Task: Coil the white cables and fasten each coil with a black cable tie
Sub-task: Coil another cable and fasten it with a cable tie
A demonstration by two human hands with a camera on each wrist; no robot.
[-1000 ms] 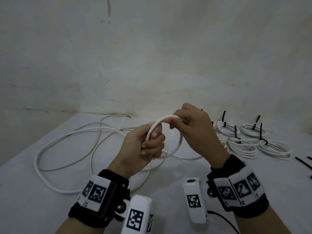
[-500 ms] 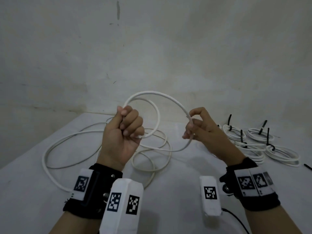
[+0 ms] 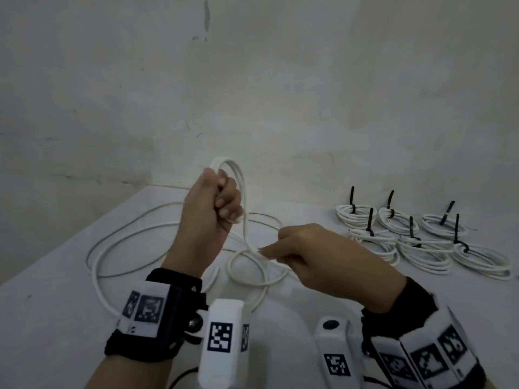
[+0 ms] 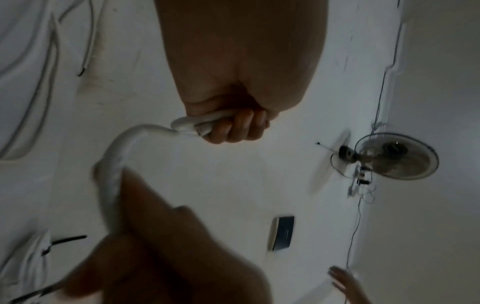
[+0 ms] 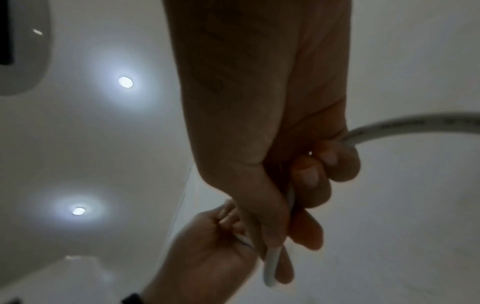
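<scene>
My left hand (image 3: 222, 203) is raised over the table and grips several loops of the white cable (image 3: 238, 168), which arch above its fist. From there the cable drops to my right hand (image 3: 280, 256), lower and to the right, whose fingers curl round the strand. The left wrist view shows the left hand's fingers (image 4: 233, 127) closed on the cable (image 4: 122, 152). The right wrist view has the right hand's fingers (image 5: 311, 174) wrapped round the cable (image 5: 405, 123), with the left hand (image 5: 207, 257) just beyond. The rest of the cable lies in loose loops on the table (image 3: 56, 318).
Several finished white coils (image 3: 421, 248), each with an upright black cable tie (image 3: 352, 200), lie at the table's right. A stained wall stands close behind the table. A wall fan (image 4: 397, 158) shows in the left wrist view.
The wide arch of cable between the hands is gone. My right hand has come down and leftward along the cable; my left hand stays raised with the loops in its fist.
</scene>
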